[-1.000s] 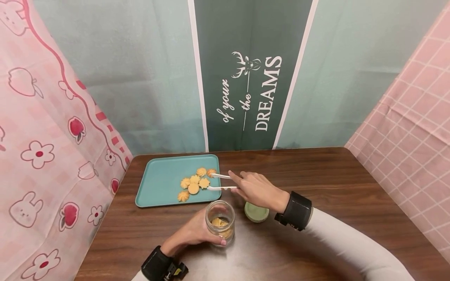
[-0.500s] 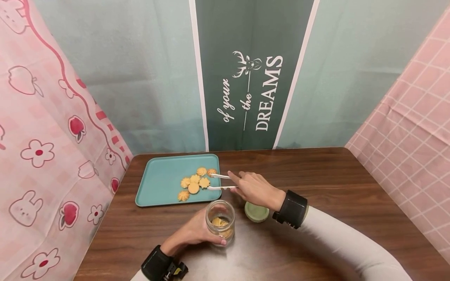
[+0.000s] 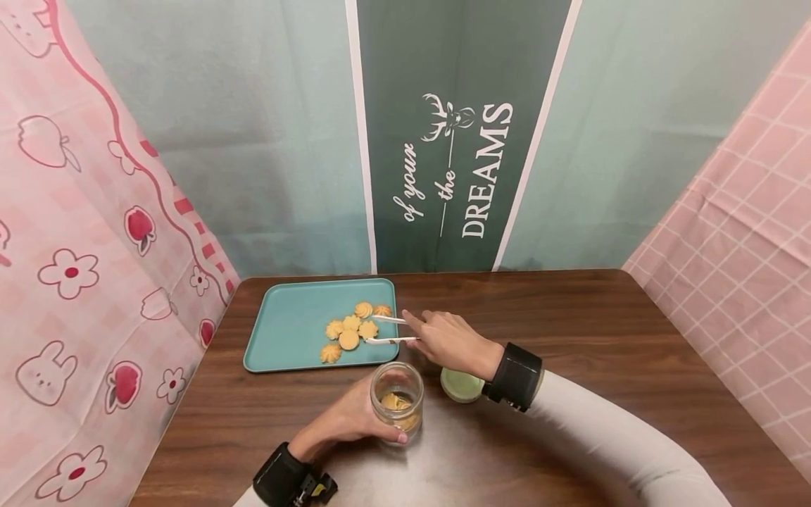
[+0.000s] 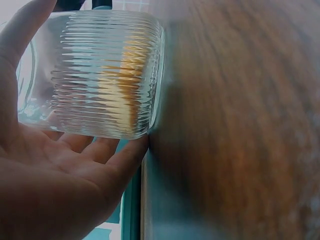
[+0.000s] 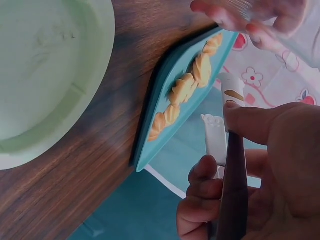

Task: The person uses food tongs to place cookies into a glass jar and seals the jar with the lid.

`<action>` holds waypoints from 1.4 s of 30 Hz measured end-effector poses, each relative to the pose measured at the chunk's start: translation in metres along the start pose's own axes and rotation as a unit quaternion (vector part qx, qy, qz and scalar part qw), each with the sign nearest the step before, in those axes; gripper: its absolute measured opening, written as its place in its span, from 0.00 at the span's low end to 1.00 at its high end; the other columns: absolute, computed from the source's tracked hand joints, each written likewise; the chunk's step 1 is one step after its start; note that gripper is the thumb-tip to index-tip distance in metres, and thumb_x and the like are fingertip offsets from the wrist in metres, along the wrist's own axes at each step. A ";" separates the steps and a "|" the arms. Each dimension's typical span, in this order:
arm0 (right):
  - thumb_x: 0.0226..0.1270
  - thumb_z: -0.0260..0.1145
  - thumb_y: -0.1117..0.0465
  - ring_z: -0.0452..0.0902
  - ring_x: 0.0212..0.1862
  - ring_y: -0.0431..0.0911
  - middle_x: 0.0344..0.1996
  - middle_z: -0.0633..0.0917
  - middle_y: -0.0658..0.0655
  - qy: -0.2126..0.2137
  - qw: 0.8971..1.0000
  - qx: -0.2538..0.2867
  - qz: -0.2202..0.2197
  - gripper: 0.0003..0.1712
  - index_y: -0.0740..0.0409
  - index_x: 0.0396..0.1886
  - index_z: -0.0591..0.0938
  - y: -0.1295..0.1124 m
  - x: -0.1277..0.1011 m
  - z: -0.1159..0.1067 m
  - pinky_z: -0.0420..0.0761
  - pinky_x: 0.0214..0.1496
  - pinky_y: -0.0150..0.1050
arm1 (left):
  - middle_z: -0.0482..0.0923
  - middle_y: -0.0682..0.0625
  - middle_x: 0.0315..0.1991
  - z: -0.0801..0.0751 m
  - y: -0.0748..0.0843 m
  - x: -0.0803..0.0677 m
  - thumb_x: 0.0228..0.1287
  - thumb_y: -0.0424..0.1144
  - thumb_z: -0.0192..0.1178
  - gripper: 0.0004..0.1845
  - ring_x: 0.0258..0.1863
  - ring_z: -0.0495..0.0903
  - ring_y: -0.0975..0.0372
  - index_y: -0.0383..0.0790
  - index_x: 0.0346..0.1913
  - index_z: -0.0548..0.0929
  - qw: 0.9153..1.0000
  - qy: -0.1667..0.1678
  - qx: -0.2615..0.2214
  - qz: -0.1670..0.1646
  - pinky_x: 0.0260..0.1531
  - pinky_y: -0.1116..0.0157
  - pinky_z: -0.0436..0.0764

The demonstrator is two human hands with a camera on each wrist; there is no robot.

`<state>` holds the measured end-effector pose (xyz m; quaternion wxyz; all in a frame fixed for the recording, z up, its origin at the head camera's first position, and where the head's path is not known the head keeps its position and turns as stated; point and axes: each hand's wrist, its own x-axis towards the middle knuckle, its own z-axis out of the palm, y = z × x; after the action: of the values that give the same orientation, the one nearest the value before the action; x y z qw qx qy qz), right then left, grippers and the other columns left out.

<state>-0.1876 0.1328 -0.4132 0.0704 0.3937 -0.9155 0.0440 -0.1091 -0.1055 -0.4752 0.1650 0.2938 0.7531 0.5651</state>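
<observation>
My left hand (image 3: 355,412) grips a ribbed glass jar (image 4: 85,55), its fingers and thumb wrapped round the side. Inside the jar, a few cookies (image 4: 120,95) lie at the bottom. My right hand (image 3: 457,343) holds tongs (image 3: 388,341) with white tips and a dark handle (image 5: 234,195). The tongs' two tips are spread apart over the right part of a teal tray (image 3: 285,317). Between and beside them are several piped cookies (image 3: 348,339), with one darker cookie (image 3: 383,310) near the tray's right edge. No cookie is pinched in the tongs.
A pale green round lid (image 3: 461,386) lies on the brown wooden table (image 3: 538,451), right of the jar and partly under my right hand. Printed cloths (image 3: 291,141) hang behind and at both sides of the table.
My right hand has shifted a little to the left, taking the spread tongs' tips further in over the cookies. My left hand and the jar have stayed in place.
</observation>
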 end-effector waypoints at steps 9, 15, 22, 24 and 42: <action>0.77 0.69 0.51 0.83 0.30 0.50 0.37 0.86 0.62 0.002 1.000 0.004 -0.014 0.33 0.64 0.73 0.76 -0.006 0.006 0.007 0.84 0.27 0.43 | 0.80 0.52 0.64 0.000 0.000 -0.001 0.47 0.39 0.86 0.49 0.64 0.79 0.57 0.45 0.73 0.71 1.000 -0.004 -0.007 -0.002 0.72 0.60 0.72; 0.77 0.69 0.52 0.83 0.30 0.50 0.35 0.86 0.60 0.004 1.000 -0.003 -0.028 0.31 0.64 0.72 0.77 -0.011 0.010 0.012 0.84 0.26 0.42 | 0.81 0.52 0.64 -0.001 -0.001 -0.002 0.47 0.39 0.86 0.47 0.64 0.79 0.56 0.45 0.72 0.73 1.000 -0.003 -0.005 -0.002 0.72 0.60 0.72; 0.78 0.68 0.51 0.82 0.31 0.49 0.35 0.85 0.57 -0.011 0.999 -0.017 -0.030 0.31 0.64 0.72 0.76 -0.014 0.016 0.015 0.84 0.27 0.43 | 0.81 0.52 0.63 -0.001 -0.002 -0.001 0.47 0.39 0.86 0.46 0.64 0.79 0.56 0.45 0.71 0.74 1.000 0.001 -0.001 0.005 0.72 0.60 0.72; 0.78 0.68 0.51 0.83 0.32 0.50 0.35 0.85 0.58 -0.014 0.999 -0.020 -0.030 0.31 0.64 0.72 0.76 -0.015 0.018 0.015 0.84 0.28 0.44 | 0.81 0.52 0.62 -0.002 -0.002 -0.001 0.47 0.39 0.86 0.46 0.64 0.79 0.56 0.45 0.70 0.74 1.000 0.003 -0.001 0.007 0.72 0.60 0.73; 0.77 0.70 0.51 0.79 0.28 0.49 0.35 0.84 0.58 -0.033 0.999 -0.016 -0.027 0.35 0.63 0.75 0.73 -0.022 0.029 0.024 0.80 0.24 0.40 | 0.80 0.53 0.64 -0.002 -0.002 0.000 0.48 0.40 0.86 0.48 0.65 0.78 0.57 0.47 0.73 0.72 1.000 0.000 0.009 0.001 0.73 0.60 0.72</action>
<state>-0.1936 0.0934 -0.4315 0.0478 0.4186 -0.9068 0.0148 -0.1106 -0.1069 -0.4766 0.1622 0.2957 0.7577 0.5587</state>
